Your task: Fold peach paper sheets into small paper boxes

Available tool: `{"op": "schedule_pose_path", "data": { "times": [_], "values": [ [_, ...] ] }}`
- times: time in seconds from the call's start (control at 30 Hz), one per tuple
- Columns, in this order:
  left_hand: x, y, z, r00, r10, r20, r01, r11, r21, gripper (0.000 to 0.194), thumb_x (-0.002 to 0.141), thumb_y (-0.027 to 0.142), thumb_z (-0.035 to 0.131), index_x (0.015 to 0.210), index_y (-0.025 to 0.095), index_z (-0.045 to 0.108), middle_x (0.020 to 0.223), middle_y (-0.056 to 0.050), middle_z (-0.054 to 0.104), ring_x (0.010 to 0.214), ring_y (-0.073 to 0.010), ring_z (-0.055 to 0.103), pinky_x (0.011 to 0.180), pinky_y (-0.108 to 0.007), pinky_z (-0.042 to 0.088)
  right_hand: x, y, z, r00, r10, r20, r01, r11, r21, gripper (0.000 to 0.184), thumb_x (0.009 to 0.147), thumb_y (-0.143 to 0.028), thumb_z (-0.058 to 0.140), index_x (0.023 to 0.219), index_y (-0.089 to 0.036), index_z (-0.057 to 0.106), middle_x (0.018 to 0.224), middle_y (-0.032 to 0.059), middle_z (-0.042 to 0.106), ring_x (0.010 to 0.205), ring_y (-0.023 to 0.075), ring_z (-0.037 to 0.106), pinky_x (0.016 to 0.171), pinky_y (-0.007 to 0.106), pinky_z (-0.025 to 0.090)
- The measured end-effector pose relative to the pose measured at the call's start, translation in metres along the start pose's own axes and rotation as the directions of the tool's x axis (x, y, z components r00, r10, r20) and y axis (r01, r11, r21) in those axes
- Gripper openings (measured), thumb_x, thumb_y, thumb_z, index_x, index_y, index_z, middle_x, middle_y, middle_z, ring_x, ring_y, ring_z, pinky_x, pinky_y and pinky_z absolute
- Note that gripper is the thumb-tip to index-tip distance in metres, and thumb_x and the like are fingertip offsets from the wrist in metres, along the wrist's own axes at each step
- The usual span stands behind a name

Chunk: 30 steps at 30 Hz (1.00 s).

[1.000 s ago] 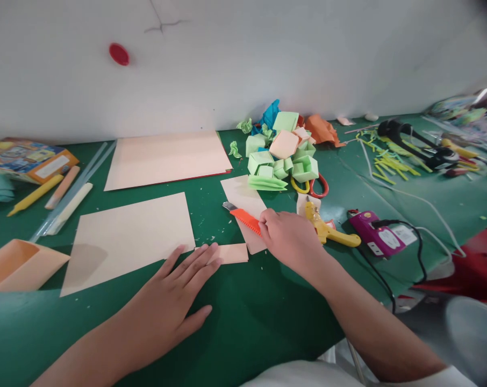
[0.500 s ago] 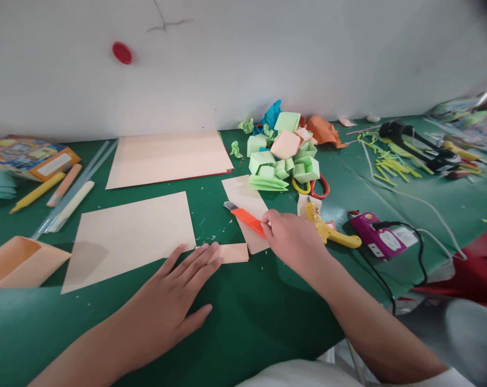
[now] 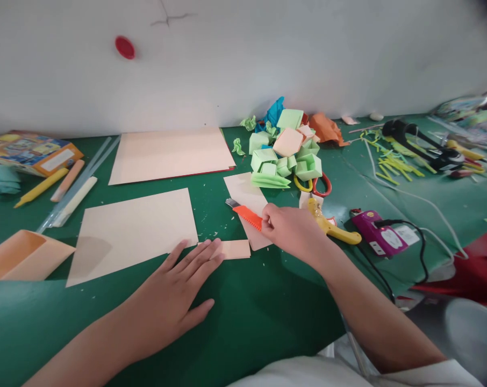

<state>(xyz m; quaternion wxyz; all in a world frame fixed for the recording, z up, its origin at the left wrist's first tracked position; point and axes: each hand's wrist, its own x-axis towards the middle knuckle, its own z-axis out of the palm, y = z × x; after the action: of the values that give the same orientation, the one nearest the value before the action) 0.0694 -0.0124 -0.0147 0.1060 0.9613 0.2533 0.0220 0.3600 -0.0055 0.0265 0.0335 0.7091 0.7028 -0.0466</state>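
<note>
My left hand [image 3: 183, 287] lies flat with fingers stretched out. Its fingertips rest on a narrow folded strip of peach paper [image 3: 236, 249]. A large peach sheet [image 3: 136, 228] lies just beyond that hand to the left. My right hand [image 3: 294, 231] is closed around the handle of an orange utility knife [image 3: 248, 216]. The knife's metal blade points up and left, above a smaller peach paper piece [image 3: 243, 188] on the table. Just right of that hand lies a yellow hot glue gun [image 3: 328, 223].
Folded green and peach paper boxes [image 3: 287, 142] are piled near the wall, with scissors [image 3: 322, 185] beside them. A purple power adapter [image 3: 380, 234] with cables sits at right. Stacked peach sheets [image 3: 171, 156], glue sticks [image 3: 82, 172] and a peach paper box [image 3: 26, 258] occupy the left.
The whole view has shifted slightly, with the table things a little higher and further right. Both hands keep the same pose, and the knife stays in my right hand.
</note>
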Motion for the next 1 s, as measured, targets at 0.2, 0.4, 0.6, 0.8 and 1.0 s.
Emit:
{"op": "schedule_pose_path", "data": {
  "times": [0.2, 0.4, 0.6, 0.8, 1.0],
  "values": [
    [0.000, -0.001, 0.000, 1.000, 0.007, -0.009, -0.007, 0.999, 0.035, 0.072, 0.104, 0.050, 0.044, 0.165, 0.031, 0.011, 0.171, 0.001, 0.021, 0.155, -0.0246, 0.029, 0.131, -0.044, 0.003, -0.003, -0.001, 0.004, 1.000, -0.027, 0.006, 0.027, 0.998, 0.053, 0.004, 0.091, -0.020, 0.050, 0.091, -0.020, 0.054, 0.061, -0.0032, 0.055, 0.050, 0.0129, 0.038, 0.051, 0.030, 0.017],
    [0.001, -0.001, 0.000, 1.000, 0.005, -0.011, -0.005, 1.000, 0.012, 0.070, 0.104, 0.049, 0.045, 0.165, 0.032, 0.014, 0.170, 0.000, 0.024, 0.154, -0.0265, 0.032, 0.130, -0.048, 0.010, -0.006, 0.002, 0.005, 0.999, -0.040, 0.022, 0.037, 0.991, 0.128, 0.004, 0.093, -0.018, 0.048, 0.093, -0.020, 0.052, 0.063, -0.0027, 0.055, 0.053, 0.0134, 0.044, 0.051, 0.030, 0.018],
    [0.000, -0.001, 0.000, 1.000, 0.017, -0.015, -0.016, 0.999, 0.048, 0.072, 0.105, 0.049, 0.044, 0.165, 0.030, 0.012, 0.170, 0.000, 0.023, 0.154, -0.0244, 0.031, 0.130, -0.044, 0.005, -0.010, 0.005, 0.005, 0.999, -0.007, 0.047, -0.004, 0.974, 0.227, 0.004, 0.095, -0.018, 0.049, 0.094, -0.022, 0.048, 0.066, -0.0021, 0.058, 0.055, 0.0136, 0.049, 0.049, 0.029, 0.020],
    [0.001, 0.000, 0.001, 0.999, 0.029, -0.017, -0.028, 0.997, 0.075, 0.073, 0.104, 0.048, 0.044, 0.165, 0.027, 0.011, 0.171, -0.001, 0.023, 0.155, -0.0242, 0.028, 0.129, -0.043, 0.003, -0.011, 0.004, 0.008, 1.000, 0.004, 0.028, -0.009, 0.983, 0.181, 0.003, 0.096, -0.021, 0.047, 0.094, -0.021, 0.049, 0.063, -0.0020, 0.055, 0.052, 0.0138, 0.045, 0.048, 0.029, 0.019],
    [0.002, -0.003, -0.001, 0.999, 0.031, -0.009, -0.030, 0.996, 0.086, 0.074, 0.104, 0.050, 0.045, 0.165, 0.029, 0.010, 0.171, 0.000, 0.022, 0.154, -0.0245, 0.031, 0.128, -0.043, 0.008, -0.011, 0.003, 0.013, 1.000, -0.011, -0.008, 0.012, 0.991, 0.133, 0.005, 0.095, -0.019, 0.046, 0.098, -0.019, 0.051, 0.064, -0.0007, 0.055, 0.052, 0.0142, 0.045, 0.050, 0.029, 0.019]
  ]
}}
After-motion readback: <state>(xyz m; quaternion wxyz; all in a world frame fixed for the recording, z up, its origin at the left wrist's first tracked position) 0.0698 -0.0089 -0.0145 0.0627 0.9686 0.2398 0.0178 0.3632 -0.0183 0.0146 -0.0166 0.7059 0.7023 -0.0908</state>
